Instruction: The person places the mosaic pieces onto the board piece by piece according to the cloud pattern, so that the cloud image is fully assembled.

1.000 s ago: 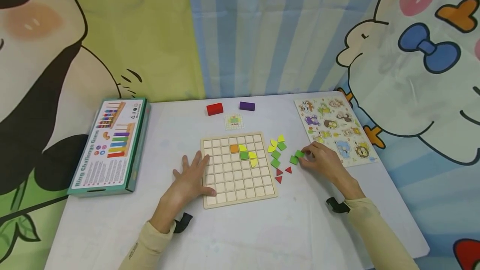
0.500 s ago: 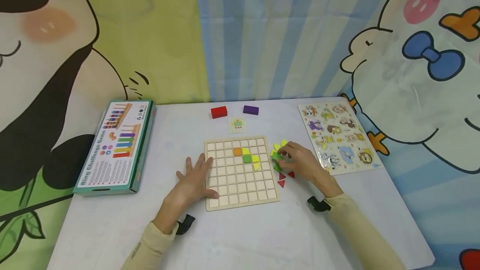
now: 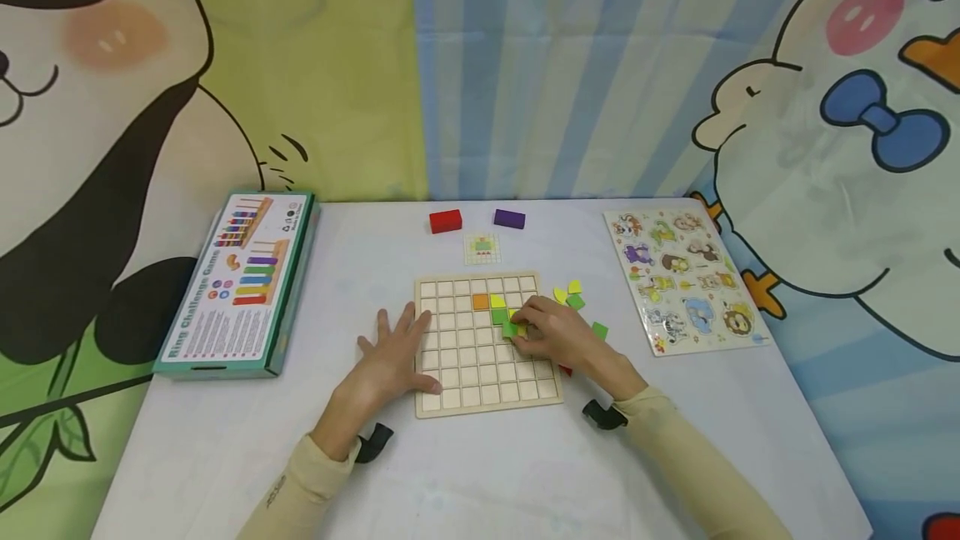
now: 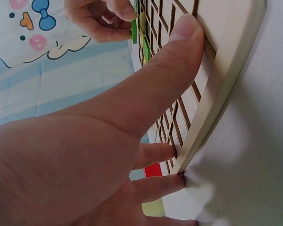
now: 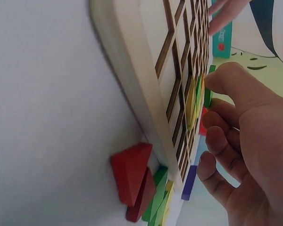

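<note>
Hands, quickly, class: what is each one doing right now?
Left hand: open, fingers flat, thumb pressing the wooden grid board at its left edge.
Right hand: pinches a green tile over the board.

A small flat green square tile [image 3: 511, 327] is sitting pinched on edge in the fingers [image 5: 226, 82] of the right hand [image 3: 551, 338], tilted over the wooden grid board [image 3: 465, 373]. The board is lying flat on the table [image 3: 487, 473], divided into square cells. It is carrying an orange tile [image 3: 480, 302], a yellow piece [image 3: 497, 302] and a green tile [image 3: 499, 316] in its upper middle cells, just beside the held tile.
</note>
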The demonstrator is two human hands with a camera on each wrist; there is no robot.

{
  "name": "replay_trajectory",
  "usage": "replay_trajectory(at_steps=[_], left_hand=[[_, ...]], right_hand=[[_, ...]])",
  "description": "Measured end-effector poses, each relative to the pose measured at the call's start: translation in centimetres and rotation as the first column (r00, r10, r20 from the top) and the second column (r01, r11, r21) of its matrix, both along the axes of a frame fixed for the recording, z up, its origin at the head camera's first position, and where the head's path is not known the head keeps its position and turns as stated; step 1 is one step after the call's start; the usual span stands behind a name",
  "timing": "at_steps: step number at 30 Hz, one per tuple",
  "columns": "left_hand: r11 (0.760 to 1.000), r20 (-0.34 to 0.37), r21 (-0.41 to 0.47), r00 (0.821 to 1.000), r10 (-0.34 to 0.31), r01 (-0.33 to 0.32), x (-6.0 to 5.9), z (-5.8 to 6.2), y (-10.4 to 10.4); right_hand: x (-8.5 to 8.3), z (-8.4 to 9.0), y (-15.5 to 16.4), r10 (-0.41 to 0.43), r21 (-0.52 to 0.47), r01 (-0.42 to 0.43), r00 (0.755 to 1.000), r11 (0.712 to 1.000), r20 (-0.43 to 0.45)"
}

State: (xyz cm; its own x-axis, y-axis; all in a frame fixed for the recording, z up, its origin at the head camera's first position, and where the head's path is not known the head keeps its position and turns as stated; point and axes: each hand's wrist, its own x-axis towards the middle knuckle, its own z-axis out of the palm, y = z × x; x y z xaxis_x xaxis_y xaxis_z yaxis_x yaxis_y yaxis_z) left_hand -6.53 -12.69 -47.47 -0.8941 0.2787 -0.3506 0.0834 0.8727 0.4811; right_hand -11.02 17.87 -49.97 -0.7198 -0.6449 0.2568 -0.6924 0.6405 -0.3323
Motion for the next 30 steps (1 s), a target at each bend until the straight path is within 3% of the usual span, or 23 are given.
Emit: replay_trajectory(at_steps=[18,25,30], left_hand=[[1.0,0.009,0.008,1.0,-0.005,0.005,0.0,0.0,0.4],[1.0,0.006,-0.01,1.0,-0.009,0.009,-0.2,-0.2,0.2],[1.0,0.003,-0.023,1.0,-0.008,0.008,-0.3,-0.2,0.0]], right_hand=[[0.7,-0.2,-0.6,0.013,0.043,-0.014,1.0,0.999,0.026],[0.4,0.2,0.9,-0.019,-0.012,0.02,1.0,1.0,0.014],[0.6,0.3,2.8,-0.091,-0.005,0.091,0.994,0.996,0.055]])
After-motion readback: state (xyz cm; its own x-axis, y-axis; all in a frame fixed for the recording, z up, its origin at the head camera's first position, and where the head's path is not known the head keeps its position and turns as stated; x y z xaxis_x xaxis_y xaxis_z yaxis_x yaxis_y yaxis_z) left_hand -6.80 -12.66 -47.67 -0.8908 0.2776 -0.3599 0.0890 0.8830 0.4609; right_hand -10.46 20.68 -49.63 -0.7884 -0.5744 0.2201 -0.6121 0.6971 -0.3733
